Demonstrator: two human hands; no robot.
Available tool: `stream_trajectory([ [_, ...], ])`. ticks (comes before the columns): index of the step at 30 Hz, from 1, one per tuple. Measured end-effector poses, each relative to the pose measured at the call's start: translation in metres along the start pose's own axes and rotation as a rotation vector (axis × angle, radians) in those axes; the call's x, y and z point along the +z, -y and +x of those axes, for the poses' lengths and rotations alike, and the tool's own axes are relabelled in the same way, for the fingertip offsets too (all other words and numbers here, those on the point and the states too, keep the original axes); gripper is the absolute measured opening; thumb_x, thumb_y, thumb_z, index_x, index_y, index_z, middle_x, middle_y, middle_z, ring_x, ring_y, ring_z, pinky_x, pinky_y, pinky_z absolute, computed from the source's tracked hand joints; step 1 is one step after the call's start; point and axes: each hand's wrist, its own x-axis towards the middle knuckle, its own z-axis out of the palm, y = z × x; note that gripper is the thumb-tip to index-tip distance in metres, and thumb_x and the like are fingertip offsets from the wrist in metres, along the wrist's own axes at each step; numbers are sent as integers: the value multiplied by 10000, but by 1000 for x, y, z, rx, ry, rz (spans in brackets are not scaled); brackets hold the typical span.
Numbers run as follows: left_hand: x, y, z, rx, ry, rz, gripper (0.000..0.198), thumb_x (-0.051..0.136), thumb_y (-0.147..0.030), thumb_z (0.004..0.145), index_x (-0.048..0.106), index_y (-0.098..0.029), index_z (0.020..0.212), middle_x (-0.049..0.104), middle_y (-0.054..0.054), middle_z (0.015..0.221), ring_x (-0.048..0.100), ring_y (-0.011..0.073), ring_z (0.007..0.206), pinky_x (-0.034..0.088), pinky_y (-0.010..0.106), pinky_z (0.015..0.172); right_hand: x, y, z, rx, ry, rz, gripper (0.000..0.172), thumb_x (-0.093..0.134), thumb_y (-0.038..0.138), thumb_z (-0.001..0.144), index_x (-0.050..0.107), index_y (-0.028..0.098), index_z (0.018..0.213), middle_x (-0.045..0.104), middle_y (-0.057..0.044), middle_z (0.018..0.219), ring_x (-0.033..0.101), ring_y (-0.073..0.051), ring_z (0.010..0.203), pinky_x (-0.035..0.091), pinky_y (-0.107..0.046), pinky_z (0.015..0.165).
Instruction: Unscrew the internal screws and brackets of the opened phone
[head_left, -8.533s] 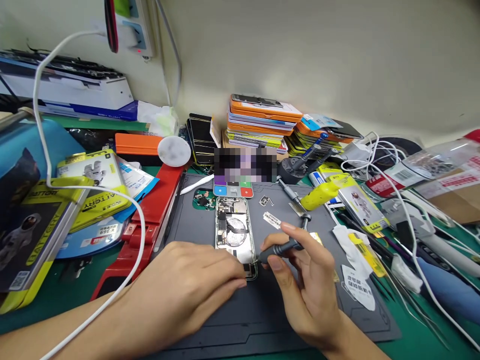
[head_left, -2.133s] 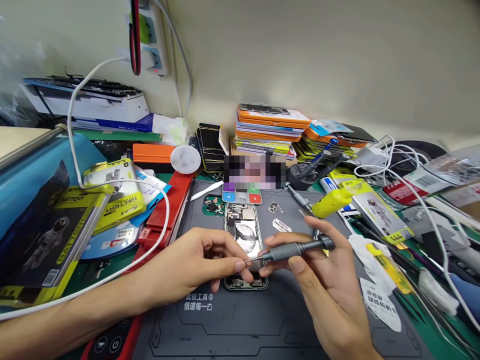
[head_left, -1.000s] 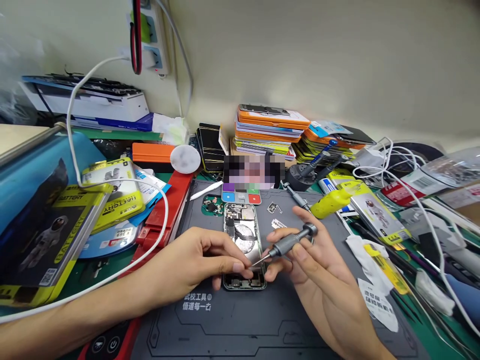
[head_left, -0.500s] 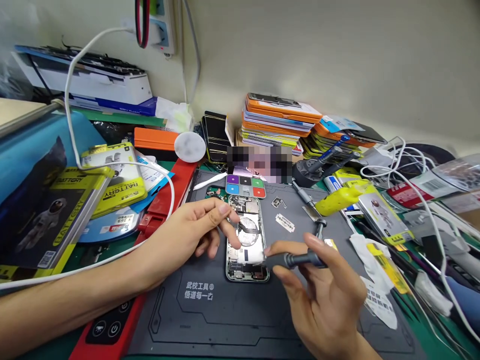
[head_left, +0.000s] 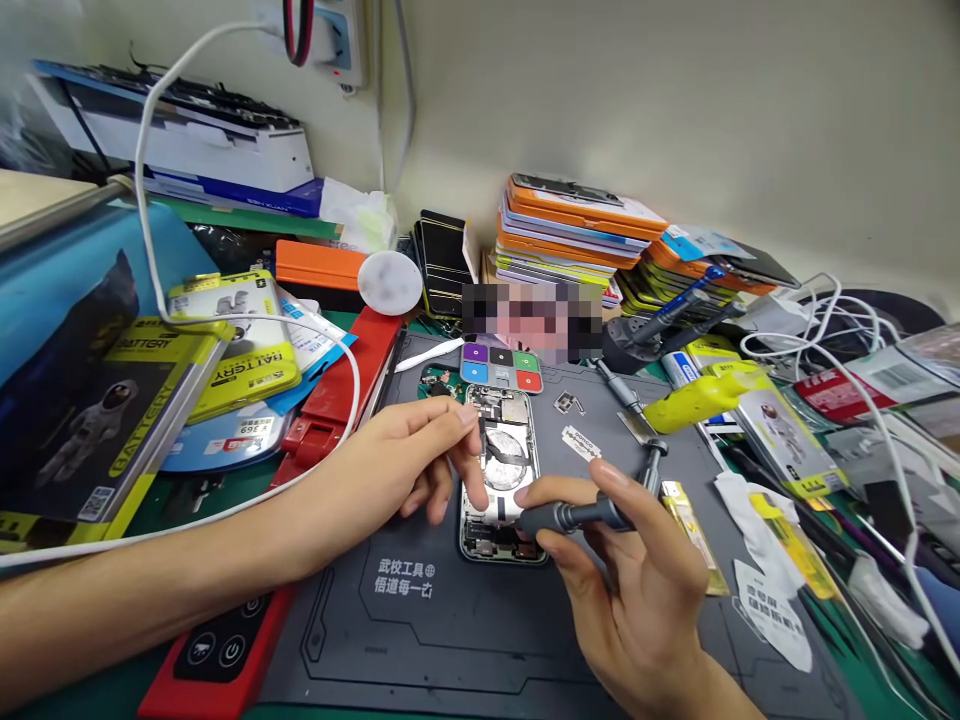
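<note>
An opened smartphone (head_left: 508,470) lies on the dark grey work mat (head_left: 420,640), its inner parts and a round silver ring showing. Over its left edge is my left hand (head_left: 427,450), the thumb and forefinger pinched together and the other fingers loosely curled. Whatever may sit in that pinch is too small to tell. In my right hand (head_left: 637,570) is a dark grey screwdriver (head_left: 562,516), slanted with its working end over the phone's lower right part. The fingers and the low angle hide its tip.
Beyond the phone stands a tray with coloured squares (head_left: 501,368). To the right lie a razor blade (head_left: 581,443), small metal parts (head_left: 568,402), a yellow bottle (head_left: 694,402) and a tool holder (head_left: 630,345). A white cable (head_left: 356,400) loops over a red device (head_left: 330,425) at left.
The camera view has shifted a little. My right hand and the screwdriver have moved slightly left over the phone's lower part, uncovering a yellow strip at right. My left hand keeps its pose.
</note>
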Motion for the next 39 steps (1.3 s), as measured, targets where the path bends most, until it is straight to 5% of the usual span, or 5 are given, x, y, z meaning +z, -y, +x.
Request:
stream_trajectory([
  [11, 0, 0, -1, -12, 53, 86, 413, 519, -532, 1097, 626, -166, 939, 735, 0, 829, 552, 70, 586, 349, 191, 510, -3, 1, -1, 23, -16, 30, 685, 487, 19, 1142, 203, 283, 1708, 534, -114, 1359, 601, -151, 1269, 598, -336, 1098],
  [19, 4, -5, -6, -25, 131, 191, 251, 712, -417, 1004, 809, -187, 983, 783, 6, 980, 561, 54, 631, 401, 169, 573, -6, 18, 7, 181, -219, 245, 552, 397, 101, 1180, 240, 295, 1672, 571, -96, 1181, 626, -133, 1082, 610, -234, 916],
  [31, 6, -4, -8, -53, 315, 185, 209, 677, -354, 1040, 830, -220, 1087, 805, -16, 1090, 700, 99, 920, 502, 138, 691, -9, 18, 0, 244, -192, 346, 521, 373, 143, 1203, 230, 338, 1664, 565, -90, 1195, 624, -143, 1111, 634, -272, 943],
  [39, 4, -5, -8, -59, 331, 211, 245, 700, -391, 1028, 840, -199, 1089, 806, 1, 1082, 666, 110, 884, 491, 160, 707, -7, 21, 10, 340, -229, 536, 447, 350, 173, 1217, 263, 327, 1629, 560, -106, 1187, 648, -122, 1062, 662, -208, 856],
])
